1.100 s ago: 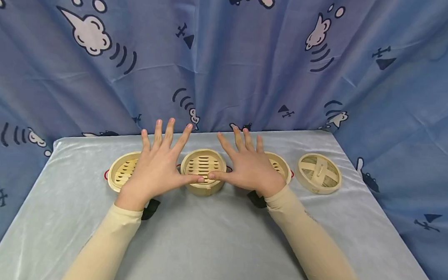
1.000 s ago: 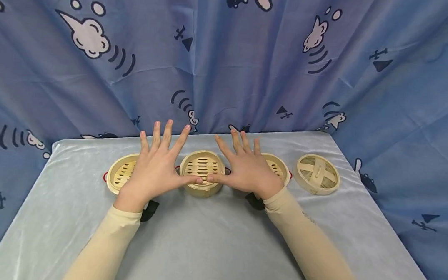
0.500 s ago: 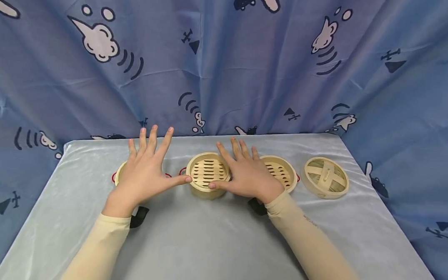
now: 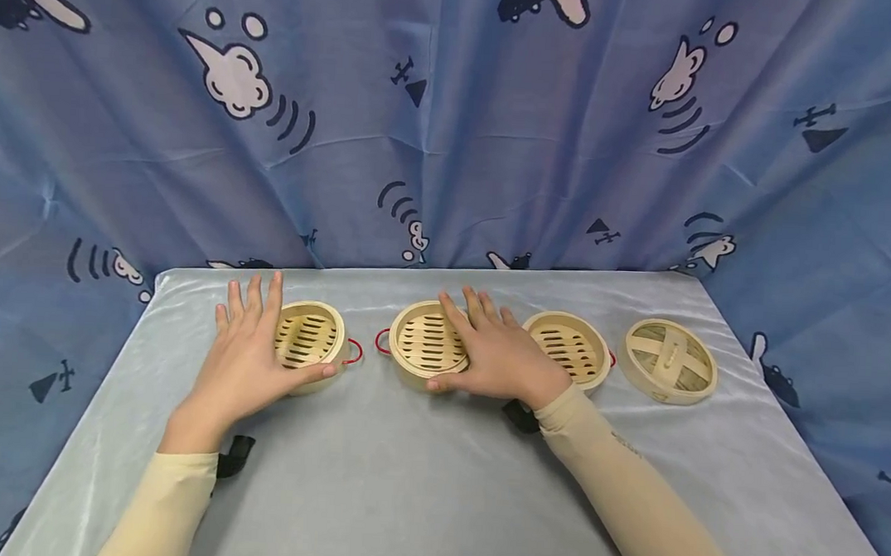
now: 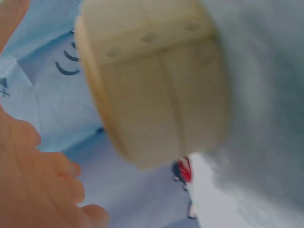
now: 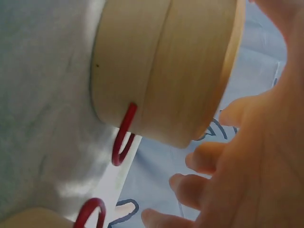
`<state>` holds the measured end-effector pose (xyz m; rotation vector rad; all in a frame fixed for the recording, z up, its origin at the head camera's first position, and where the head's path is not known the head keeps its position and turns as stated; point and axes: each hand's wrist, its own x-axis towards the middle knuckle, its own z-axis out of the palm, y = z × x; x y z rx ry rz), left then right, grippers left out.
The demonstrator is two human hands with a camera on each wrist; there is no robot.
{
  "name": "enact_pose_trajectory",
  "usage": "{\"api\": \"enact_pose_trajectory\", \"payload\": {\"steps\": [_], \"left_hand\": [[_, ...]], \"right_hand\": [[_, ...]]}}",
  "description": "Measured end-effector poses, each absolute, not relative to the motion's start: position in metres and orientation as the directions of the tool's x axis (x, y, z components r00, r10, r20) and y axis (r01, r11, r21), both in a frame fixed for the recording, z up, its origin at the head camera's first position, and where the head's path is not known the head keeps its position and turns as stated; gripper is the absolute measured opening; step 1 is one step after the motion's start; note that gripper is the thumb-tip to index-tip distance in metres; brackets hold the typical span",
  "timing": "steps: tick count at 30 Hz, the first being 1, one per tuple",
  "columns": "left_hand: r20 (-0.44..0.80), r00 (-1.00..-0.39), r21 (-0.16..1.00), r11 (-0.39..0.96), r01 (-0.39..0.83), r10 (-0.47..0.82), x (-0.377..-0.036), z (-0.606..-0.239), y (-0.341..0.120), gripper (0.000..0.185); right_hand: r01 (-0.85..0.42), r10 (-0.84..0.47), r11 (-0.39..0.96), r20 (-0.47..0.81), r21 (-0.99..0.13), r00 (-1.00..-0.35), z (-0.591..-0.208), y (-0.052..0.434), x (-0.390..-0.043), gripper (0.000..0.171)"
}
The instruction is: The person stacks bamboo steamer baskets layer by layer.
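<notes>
Round pale bamboo steamer basket with slatted floor and red loop handles (image 4: pixel 310 334) sits leftmost on the light grey cloth-covered table (image 4: pixel 392 483). Matching middle basket (image 4: pixel 418 343) and right basket (image 4: pixel 562 339) come next, then the round bamboo lid with crossed straps (image 4: pixel 669 358).

Main risk, I'd say: left basket's inner red loop (image 4: pixel 355 353) faces the middle one's red loop (image 4: pixel 383 340), so a sideways shove could snag them. One-sided push high on a wall could tip or skid a basket if the cloth rucks. Right hand (image 4: pixel 497 359) hangs across the right basket's near side; a low dip could knock it.

Pose: left hand (image 4: pixel 240 368) points forward, fingers straight, thumb out across the left basket's near rim, nothing clamped. Right hand: fingers fanned, thumb by the middle basket's near side, not gripping. Rim contact: can't tell for sure; wrist views suggest gaps.
</notes>
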<state>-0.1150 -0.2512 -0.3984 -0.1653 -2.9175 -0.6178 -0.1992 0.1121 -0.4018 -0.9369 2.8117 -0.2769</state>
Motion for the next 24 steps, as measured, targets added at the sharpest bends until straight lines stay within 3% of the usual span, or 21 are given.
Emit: {"api": "enact_pose_trajectory", "payload": {"steps": [9, 15, 19, 24], "left_hand": [[0.083, -0.995, 0.51, 0.855, 0.089, 0.054, -0.105, -0.421, -0.281, 0.152], [-0.038, -0.999, 0.617, 0.787, -0.005, 0.023, -0.103, -0.429, -0.29, 0.15], [-0.036, -0.999, 0.658, 0.753, -0.009, 0.019, -0.103, -0.434, -0.292, 0.149], [0.013, -1.0, 0.682, 0.731, 0.011, 0.003, -0.104, -0.441, -0.295, 0.142]], "right_hand": [[-0.576, -0.624, 0.763, -0.102, -0.292, -0.775, -0.407, 0.11, -0.202, 0.146], [-0.49, -0.606, 0.75, -0.164, -0.446, -0.778, -0.411, 0.11, -0.203, 0.148], [-0.441, -0.597, 0.73, -0.173, -0.523, -0.783, -0.413, 0.109, -0.205, 0.152], [-0.419, -0.575, 0.729, -0.153, -0.542, -0.803, -0.414, 0.107, -0.207, 0.156]]}}
